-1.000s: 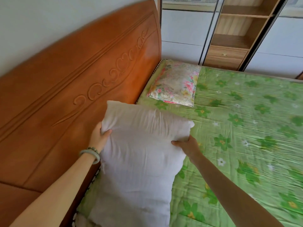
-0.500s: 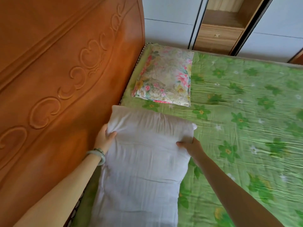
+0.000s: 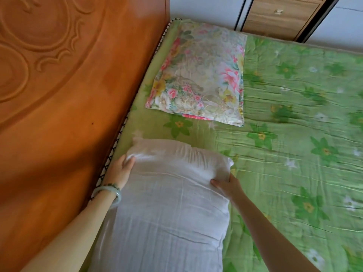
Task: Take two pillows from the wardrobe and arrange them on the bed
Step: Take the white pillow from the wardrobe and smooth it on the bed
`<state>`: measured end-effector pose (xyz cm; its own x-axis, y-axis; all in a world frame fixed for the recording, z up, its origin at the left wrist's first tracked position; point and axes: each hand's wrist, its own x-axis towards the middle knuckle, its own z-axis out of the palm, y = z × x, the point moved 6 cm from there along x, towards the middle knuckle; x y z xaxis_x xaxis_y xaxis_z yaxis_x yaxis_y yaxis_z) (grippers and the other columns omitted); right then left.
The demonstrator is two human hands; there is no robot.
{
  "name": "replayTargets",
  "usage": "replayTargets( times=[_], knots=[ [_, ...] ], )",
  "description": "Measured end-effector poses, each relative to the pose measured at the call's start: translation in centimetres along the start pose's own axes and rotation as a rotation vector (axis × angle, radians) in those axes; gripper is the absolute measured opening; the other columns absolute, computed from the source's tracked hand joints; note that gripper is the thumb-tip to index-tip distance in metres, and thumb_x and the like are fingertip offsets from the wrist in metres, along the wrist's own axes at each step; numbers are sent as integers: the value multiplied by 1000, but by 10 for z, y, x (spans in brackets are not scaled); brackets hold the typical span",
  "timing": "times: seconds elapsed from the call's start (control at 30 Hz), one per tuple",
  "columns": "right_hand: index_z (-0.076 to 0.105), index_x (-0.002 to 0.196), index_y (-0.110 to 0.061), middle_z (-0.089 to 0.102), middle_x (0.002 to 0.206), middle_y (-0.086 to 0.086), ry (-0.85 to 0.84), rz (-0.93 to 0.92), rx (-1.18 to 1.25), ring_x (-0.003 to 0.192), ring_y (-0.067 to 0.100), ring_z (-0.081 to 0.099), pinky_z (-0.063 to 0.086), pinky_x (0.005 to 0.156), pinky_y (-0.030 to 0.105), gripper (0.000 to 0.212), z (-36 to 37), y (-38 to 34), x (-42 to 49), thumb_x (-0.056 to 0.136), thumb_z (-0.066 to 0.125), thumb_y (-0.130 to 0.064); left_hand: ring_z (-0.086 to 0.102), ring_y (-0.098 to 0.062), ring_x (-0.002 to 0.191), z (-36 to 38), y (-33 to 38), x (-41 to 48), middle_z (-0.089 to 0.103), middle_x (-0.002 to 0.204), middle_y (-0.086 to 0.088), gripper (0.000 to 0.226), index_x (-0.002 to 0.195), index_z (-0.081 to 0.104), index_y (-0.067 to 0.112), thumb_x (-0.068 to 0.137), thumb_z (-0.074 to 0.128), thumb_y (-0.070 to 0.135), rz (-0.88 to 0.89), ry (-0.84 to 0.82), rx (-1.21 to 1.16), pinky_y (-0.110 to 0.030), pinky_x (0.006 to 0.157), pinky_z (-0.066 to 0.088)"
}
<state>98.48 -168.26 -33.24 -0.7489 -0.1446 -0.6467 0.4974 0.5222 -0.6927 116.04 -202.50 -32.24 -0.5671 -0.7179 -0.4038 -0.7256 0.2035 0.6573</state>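
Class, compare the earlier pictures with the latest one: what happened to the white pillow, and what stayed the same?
The white pillow has been lowered from a raised, tilted hold until it seems to lie flat on the green sheet beside the headboard. The left hand and right hand keep their grip on its sides. The floral pillow has not moved.

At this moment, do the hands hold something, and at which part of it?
Both hold the white pillow near its far end: the left hand on the headboard-side edge, the right hand on the opposite edge.

carved wooden headboard [image 3: 64, 91], white wall [image 3: 204, 8]
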Motion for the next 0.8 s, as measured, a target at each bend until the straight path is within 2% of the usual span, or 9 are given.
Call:
replayTargets(
  times=[0.1, 0.2, 0.3, 0.37, 0.47, 0.53, 0.6, 0.7, 0.8],
  knots=[
    [58, 120, 5, 66, 103, 17, -170, 126, 367, 87, 27, 64, 55, 77, 38, 40, 1, 8, 22, 83, 69, -5, 36, -30, 139, 4, -9, 22, 36, 153, -8, 81, 145, 40, 21, 88, 20, 76, -239, 32, -167, -45, 110, 26],
    [64, 108, -6, 66, 94, 11, -63, 218, 608, 83, 24, 63, 52, 72, 36, 34, -18, -1, 50, 86, 67, -31, 42, -33, 133, 0, -1, 60, 41, 150, -12, 91, 144, 42, 15, 83, 29, 81, -378, 28, -201, -44, 107, 30],
    [64, 99, -1, 66, 86, 13, 36, 228, 535, 77, 27, 64, 54, 68, 38, 31, -18, -9, 71, 82, 73, -26, 52, -33, 120, 3, 15, 85, 52, 138, -12, 89, 137, 50, 10, 78, 51, 77, -399, -50, -188, -39, 92, 35],
    [65, 93, -3, 68, 91, 16, 144, 197, 390, 83, 31, 66, 56, 80, 45, 25, -19, -16, 83, 79, 77, -20, 58, -31, 102, 6, 24, 98, 61, 126, -14, 68, 125, 61, 6, 82, 64, 58, -310, -41, -149, -34, 85, 39],
    [70, 88, -1, 69, 79, 14, 308, 35, 228, 75, 29, 65, 56, 76, 41, 20, -38, -34, 100, 78, 76, -18, 60, -32, 98, -4, 34, 116, 67, 116, -17, 32, 108, 70, 5, 87, 68, 28, -180, 165, -216, -35, 84, 43],
    [73, 88, -2, 61, 61, 4, 415, -38, 178, 57, 19, 56, 48, 60, 31, 21, -54, -37, 104, 78, 76, -20, 60, -34, 97, -14, 38, 119, 68, 109, -18, 23, 101, 69, 5, 89, 64, 24, -131, 312, -189, -35, 79, 42],
    [74, 87, -4, 60, 57, 3, 463, -58, 93, 57, 21, 57, 47, 60, 30, 22, -59, -31, 105, 79, 74, -24, 57, -31, 90, -16, 38, 118, 67, 105, -18, 19, 96, 67, 5, 90, 62, 22, -112, 387, -133, -33, 75, 39],
    [71, 93, -1, 66, 71, 12, 459, -35, -92, 77, 33, 66, 51, 66, 34, 26, -48, -24, 102, 83, 69, -25, 58, -34, 95, -5, 33, 114, 66, 109, -19, 20, 98, 64, 5, 92, 60, 24, -139, 344, -62, -35, 78, 39],
    [56, 114, -1, 62, 113, 20, 453, -161, -223, 108, 36, 56, 45, 90, 42, 39, -39, -46, 94, 87, 67, -26, 55, -41, 109, -3, 46, 104, 58, 122, -22, 28, 111, 58, 3, 96, 53, 26, -53, 287, 132, -44, 88, 41]
  ],
)
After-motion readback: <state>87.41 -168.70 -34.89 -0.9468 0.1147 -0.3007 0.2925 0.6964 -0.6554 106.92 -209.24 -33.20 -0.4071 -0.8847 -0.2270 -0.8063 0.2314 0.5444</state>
